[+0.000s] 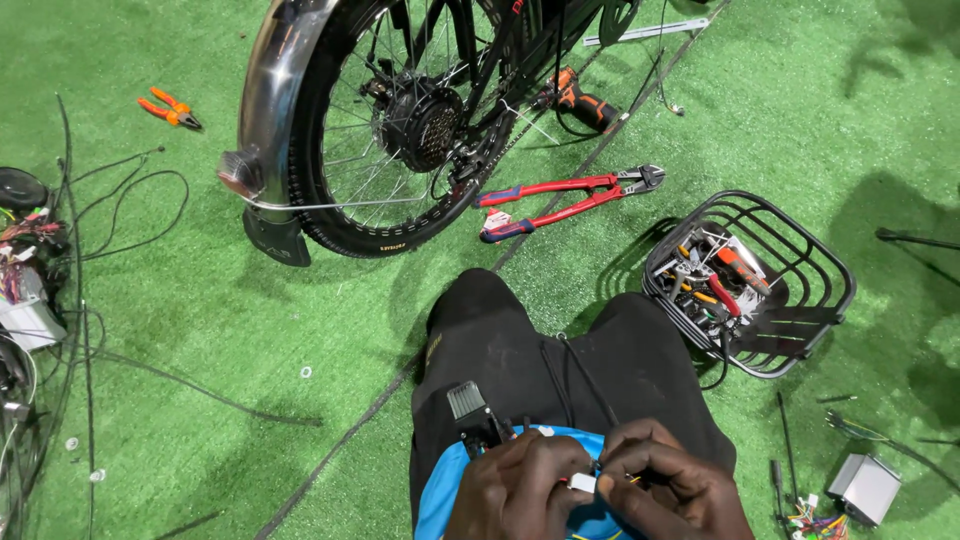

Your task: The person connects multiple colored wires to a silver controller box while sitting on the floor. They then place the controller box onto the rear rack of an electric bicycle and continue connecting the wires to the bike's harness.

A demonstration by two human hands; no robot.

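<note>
While seated on green turf floor [300, 320], knees up, both hands close together over lap. Left hand [520, 485] and right hand [665, 480] pinched on small white connector [583, 483] with thin coloured wires, fingertips almost touching. Small black finned box [466, 405] resting on thigh just beside left hand, black cables running up leg. Connector halves look not yet fully mated; hard to tell, fingers cover most of it. Upended-looking bike rear wheel [390, 130] with hub motor and silver mudguard well ahead, wiring apparently loose, so job judged mid-way. Red bolt cutters [570, 200] near wheel, orange pliers [170, 108] far left, orange drill [580, 100] behind wheel. Black wire basket [800, 250] of tools to right. Grey controller box [865, 488] with loose plugs lower right, untouched. Tangle of cables along left edge.
</note>
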